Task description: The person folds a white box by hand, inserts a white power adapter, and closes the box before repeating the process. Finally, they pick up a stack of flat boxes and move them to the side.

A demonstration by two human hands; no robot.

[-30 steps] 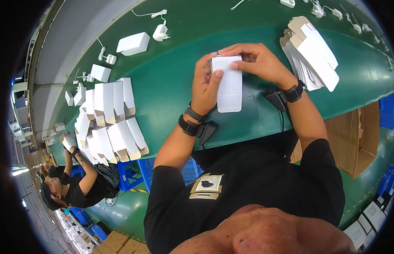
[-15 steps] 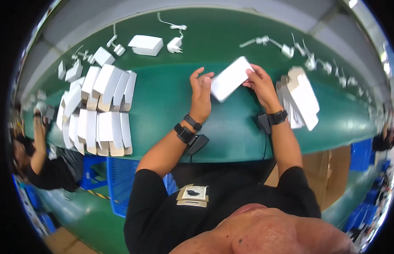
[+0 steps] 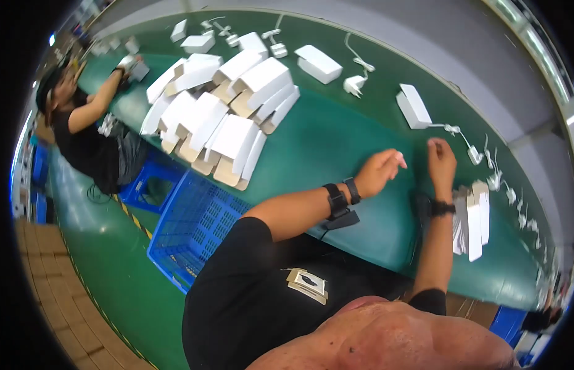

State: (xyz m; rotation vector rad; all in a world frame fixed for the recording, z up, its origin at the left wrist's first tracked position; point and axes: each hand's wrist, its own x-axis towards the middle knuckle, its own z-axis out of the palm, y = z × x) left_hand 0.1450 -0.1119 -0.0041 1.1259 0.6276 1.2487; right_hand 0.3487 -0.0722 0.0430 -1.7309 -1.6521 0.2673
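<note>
Left hand [image 3: 379, 171] loosely curled above the green belt [image 3: 324, 142], fingers bent, grasping nothing, forearm reaching in from the near side with two dark bands at the wrist. Right hand [image 3: 441, 165] just to the right, raised with fingers pointing to the far side, also empty, one dark band on its wrist. Both released, close together but apart.

Just beyond the right hand, one white box [image 3: 414, 106] lying flat on the belt, a white charger with cable [image 3: 461, 137] beside it. Near right, by the right forearm, a stack of flat white cartons [image 3: 473, 217]; exact count cannot be told. Farther left, a second closed white box [image 3: 319, 63] with one white plug [image 3: 355, 83] next to it. At far left, a large heap of folded white boxes [image 3: 219, 114], well over a dozen. Beyond the heap, a co-worker [image 3: 83, 123] in black at the belt. Near left, on the floor, one blue crate [image 3: 194, 229].
</note>
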